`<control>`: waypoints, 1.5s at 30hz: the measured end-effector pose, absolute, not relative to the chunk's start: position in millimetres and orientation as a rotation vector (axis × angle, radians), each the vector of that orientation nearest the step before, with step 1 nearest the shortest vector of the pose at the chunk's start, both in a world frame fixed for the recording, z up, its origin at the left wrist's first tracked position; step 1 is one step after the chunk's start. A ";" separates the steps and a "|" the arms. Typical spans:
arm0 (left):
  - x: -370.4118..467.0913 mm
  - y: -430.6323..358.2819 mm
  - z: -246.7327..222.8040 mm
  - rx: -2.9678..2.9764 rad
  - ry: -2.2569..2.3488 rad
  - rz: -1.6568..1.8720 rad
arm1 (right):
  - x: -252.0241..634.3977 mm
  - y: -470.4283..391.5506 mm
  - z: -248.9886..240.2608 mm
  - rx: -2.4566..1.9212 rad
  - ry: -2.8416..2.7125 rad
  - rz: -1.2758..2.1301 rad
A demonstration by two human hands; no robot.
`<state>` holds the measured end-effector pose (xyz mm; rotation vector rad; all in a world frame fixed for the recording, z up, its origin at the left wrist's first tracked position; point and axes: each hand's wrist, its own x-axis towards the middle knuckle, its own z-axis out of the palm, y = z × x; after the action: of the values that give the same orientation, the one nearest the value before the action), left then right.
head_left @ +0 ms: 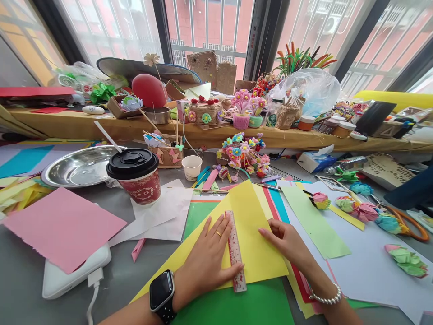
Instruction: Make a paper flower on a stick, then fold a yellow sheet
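Observation:
My left hand lies flat with its fingers stretched out on a sheet of yellow paper. Its thumb and fingertips press down a clear ruler with red print, which runs lengthwise over the sheet. At the sheet's right edge is my right hand, its thumb on top and its curled fingers at the edge, partly hidden; it seems to pinch the paper. Under the yellow sheet lie a green sheet and a stack of coloured papers.
A lidded paper cup with a straw stands left, near a metal dish and pink paper over a white power bank. Folded paper flowers and orange-handled scissors lie right. Crafts crowd the ledge behind.

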<state>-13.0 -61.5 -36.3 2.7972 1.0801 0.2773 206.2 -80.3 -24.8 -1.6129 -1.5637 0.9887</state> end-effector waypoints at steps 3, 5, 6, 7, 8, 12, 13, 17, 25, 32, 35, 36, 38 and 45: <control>-12.2 -61.9 -35.8 2.789 1.077 0.272 | 205.0 -85.5 -18.5 -1.675 -1.694 0.840; -11.6 -61.8 -36.1 2.789 1.074 0.276 | 203.8 -86.7 -15.1 -1.702 -1.759 0.763; -11.5 -61.8 -36.4 2.792 1.072 0.282 | 203.0 -86.6 -13.7 -1.709 -1.782 0.736; -11.5 -61.7 -36.9 2.795 1.071 0.291 | 202.0 -86.4 -12.3 -1.714 -1.803 0.715; -11.6 -61.6 -37.4 2.798 1.071 0.300 | 200.8 -86.2 -10.9 -1.721 -1.824 0.691; -12.6 -61.4 -38.3 2.807 1.066 0.320 | 195.7 -86.3 -4.2 -1.750 -1.906 0.603; -12.8 -61.3 -38.2 2.807 1.066 0.318 | 194.7 -86.6 -2.3 -1.758 -1.924 0.579; -12.8 -60.7 -36.6 2.797 1.066 0.298 | 191.4 -88.0 3.5 -1.795 -1.998 0.482; -11.1 -60.3 -34.9 2.757 1.049 0.286 | 173.8 -89.7 10.6 -1.762 -2.273 0.071; -9.1 -61.0 -33.1 2.703 1.022 0.392 | 144.7 -91.5 18.3 -1.568 -2.533 -0.379; -8.6 -61.5 -31.6 2.696 1.016 0.427 | 137.6 -94.3 16.8 -1.518 -2.543 -0.445; -8.4 -61.6 -30.8 2.693 1.015 0.433 | 136.2 -95.5 15.9 -1.508 -2.537 -0.465; -7.7 -61.5 -28.9 2.689 1.011 0.433 | 133.9 -98.0 14.0 -1.492 -2.526 -0.498; -6.1 -61.6 -26.1 2.672 0.979 0.461 | 130.0 -100.5 13.8 -1.442 -2.541 -0.490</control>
<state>-6.1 -61.6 -26.1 2.6716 0.9794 0.4606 130.0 -100.5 13.8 -1.4418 -2.5407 -0.4899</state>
